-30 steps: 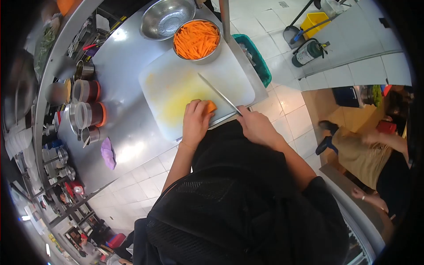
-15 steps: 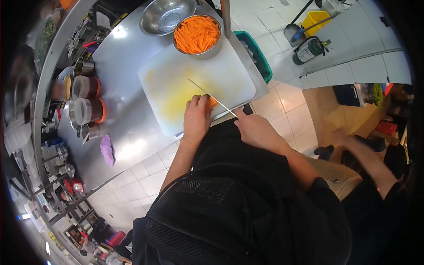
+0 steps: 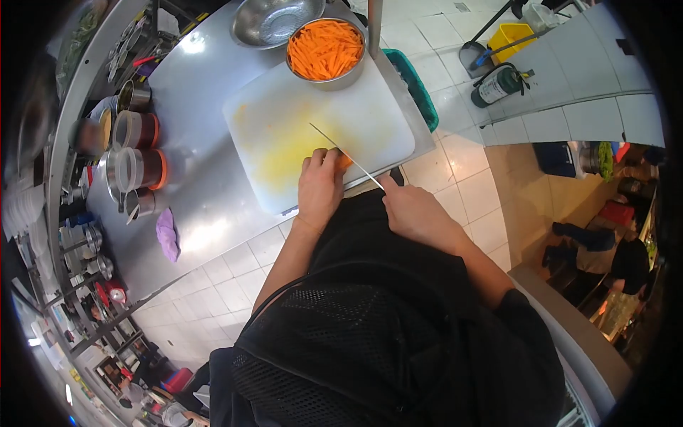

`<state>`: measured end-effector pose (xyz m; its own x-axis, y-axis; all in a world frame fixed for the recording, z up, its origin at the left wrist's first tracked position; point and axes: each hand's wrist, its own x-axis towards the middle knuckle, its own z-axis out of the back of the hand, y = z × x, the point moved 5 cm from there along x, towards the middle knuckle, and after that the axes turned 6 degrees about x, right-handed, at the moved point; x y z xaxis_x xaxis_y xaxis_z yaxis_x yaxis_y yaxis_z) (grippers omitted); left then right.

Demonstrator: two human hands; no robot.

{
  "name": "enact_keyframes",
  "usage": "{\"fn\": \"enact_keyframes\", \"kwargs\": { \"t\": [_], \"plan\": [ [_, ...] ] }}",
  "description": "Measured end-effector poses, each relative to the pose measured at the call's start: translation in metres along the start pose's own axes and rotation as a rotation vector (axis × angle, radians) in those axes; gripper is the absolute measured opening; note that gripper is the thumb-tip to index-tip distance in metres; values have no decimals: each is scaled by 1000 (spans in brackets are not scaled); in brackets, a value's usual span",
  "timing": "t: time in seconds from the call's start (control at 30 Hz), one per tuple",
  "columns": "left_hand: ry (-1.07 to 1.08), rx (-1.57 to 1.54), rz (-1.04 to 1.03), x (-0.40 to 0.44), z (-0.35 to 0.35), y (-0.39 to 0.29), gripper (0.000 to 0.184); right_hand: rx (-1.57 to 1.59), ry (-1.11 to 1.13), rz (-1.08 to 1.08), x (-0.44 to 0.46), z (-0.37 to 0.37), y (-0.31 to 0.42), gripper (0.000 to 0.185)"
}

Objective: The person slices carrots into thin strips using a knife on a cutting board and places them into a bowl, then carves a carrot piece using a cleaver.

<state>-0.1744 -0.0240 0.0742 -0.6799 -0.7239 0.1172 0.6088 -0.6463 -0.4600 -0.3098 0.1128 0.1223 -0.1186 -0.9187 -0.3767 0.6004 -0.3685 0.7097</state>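
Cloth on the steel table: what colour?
The cloth is light purple, plain as far as visible; best seen in the head view.

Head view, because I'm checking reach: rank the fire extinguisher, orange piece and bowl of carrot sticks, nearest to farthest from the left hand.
1. Orange piece, at the left hand, by its fingers.
2. Bowl of carrot sticks, ahead.
3. Fire extinguisher, off to the right.

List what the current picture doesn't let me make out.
Carrot piece: head view, largely hidden by the left hand.
Knife handle: head view, under the right hand.
Steel bowl rim, far side: head view, cut off by the top edge.
Green bin contents: head view, partly behind the table.
Fire extinguisher label: head view, too small to read.
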Motion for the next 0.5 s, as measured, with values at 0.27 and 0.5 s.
{"fn": "enact_keyframes", "kwargs": {
  "t": [0.27, 0.5],
  "plan": [
    [-14, 35, -15, -1, -2, 0, 37, 31, 3, -23, -8, 6, 8, 32],
    [-12, 36, -25, -2, -4, 2, 37, 33, -25, -14, -9, 3, 5, 32]
  ]
}}
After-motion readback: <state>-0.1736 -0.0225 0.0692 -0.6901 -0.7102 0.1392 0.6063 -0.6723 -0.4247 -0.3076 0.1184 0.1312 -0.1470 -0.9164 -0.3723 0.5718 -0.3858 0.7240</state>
